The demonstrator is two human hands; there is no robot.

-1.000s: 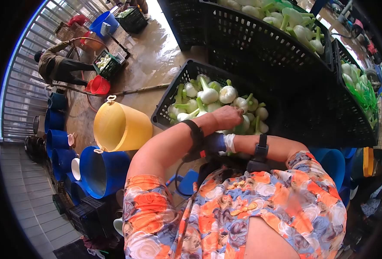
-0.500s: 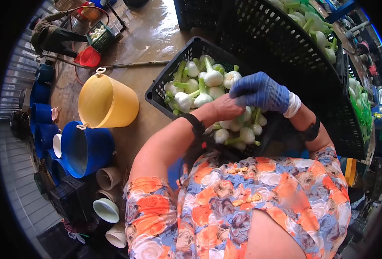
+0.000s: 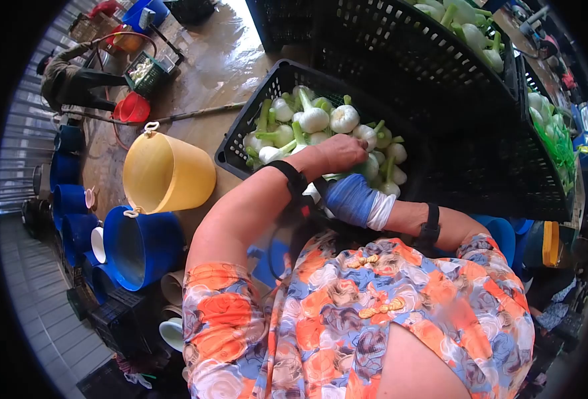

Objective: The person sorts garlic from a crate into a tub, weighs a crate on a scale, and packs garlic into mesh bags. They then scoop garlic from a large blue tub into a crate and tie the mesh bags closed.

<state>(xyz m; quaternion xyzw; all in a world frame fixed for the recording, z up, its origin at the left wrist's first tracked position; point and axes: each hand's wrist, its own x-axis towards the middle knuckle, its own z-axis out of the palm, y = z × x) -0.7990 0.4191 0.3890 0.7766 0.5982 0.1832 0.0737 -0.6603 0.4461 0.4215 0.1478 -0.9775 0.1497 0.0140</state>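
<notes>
Dozens of fennel bulbs (image 3: 314,120) are heaped in the black crate (image 3: 239,136); the left hand (image 3: 340,153) is curled, fingers together, over one, while on the gloved right hand (image 3: 350,198) the fingers' state cannot be told. Firm, light and likely wet-slick, a bulb is best gripped round its base; room is hemmed by crate walls, open toward the yellow bucket (image 3: 167,174).

**Both arms reached forward, hands close together**

The left arm (image 3: 240,219), bare, extends forward from the shoulder and bends slightly at the wrist, which carries a black strap (image 3: 294,178). The left hand (image 3: 339,151) lies knuckles up with its fingers curled downward; whether they grip cannot be told. The right forearm (image 3: 407,216), wearing a black band (image 3: 431,225), crosses inward. The right hand (image 3: 350,198), gloved in blue with a white cuff, sits just beneath the left wrist, its fingers hidden.
</notes>
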